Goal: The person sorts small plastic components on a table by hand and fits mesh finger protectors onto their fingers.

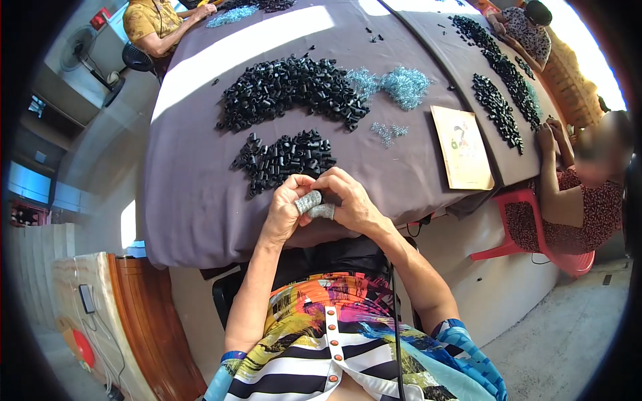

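My left hand point(283, 212) and my right hand point(354, 202) meet at the table's near edge, fingertips pinched together. Whatever they hold is too small and covered to make out. Grey knitted sleeves wrap a finger on each hand. Just beyond my fingers lies a smaller pile of short black plastic tube-like parts point(284, 157). Farther back spreads a larger heap of the same black parts point(287, 87). To its right are a mound of tiny shiny pale-blue pieces point(406, 88) and a small scatter of similar pieces point(388, 134).
A grey-brown cloth covers the table point(194, 180). A booklet point(461, 148) lies at right. Beyond it are more black piles point(497, 110). Other people sit at the far left, far right and right, one on a red plastic chair point(528, 227). A wooden cabinet point(150, 314) stands lower left.
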Motion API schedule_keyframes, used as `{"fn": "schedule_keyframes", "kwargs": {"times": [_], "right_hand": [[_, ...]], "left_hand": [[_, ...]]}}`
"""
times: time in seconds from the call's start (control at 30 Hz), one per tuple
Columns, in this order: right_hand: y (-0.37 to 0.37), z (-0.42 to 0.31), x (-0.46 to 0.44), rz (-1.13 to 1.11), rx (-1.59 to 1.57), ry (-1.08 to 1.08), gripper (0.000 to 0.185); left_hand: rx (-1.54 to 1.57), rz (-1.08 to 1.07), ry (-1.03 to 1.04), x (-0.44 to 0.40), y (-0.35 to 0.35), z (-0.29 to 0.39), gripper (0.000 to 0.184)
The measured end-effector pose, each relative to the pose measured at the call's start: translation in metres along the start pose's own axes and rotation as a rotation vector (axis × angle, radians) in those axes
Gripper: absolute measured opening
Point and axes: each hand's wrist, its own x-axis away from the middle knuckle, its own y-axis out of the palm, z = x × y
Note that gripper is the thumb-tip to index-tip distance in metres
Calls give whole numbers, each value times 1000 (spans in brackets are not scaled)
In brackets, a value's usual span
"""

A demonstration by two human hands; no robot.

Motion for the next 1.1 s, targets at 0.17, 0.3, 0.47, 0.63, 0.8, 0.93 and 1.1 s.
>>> {"fn": "schedule_keyframes", "kwargs": {"times": [0.17,0.3,0.47,0.63,0.8,0.93,1.1], "right_hand": [[-13,-4,-4,95,113,68,29],[-31,21,-1,412,486,111,24],[-55,50,10,457,833,276,34],[-59,59,14,395,865,328,37],[-59,60,15,397,814,328,35],[-60,55,14,405,844,298,29],[-56,57,11,370,843,212,16]], "left_hand": [[78,-3,40,1,-2,-4,19],[127,-15,27,0,-4,-5,16],[152,-18,47,0,-5,-7,15],[148,-14,55,0,-5,-8,15],[151,-16,65,0,-6,-8,16],[160,-54,66,0,-6,-10,19],[90,-38,91,2,-3,-9,18]]}}
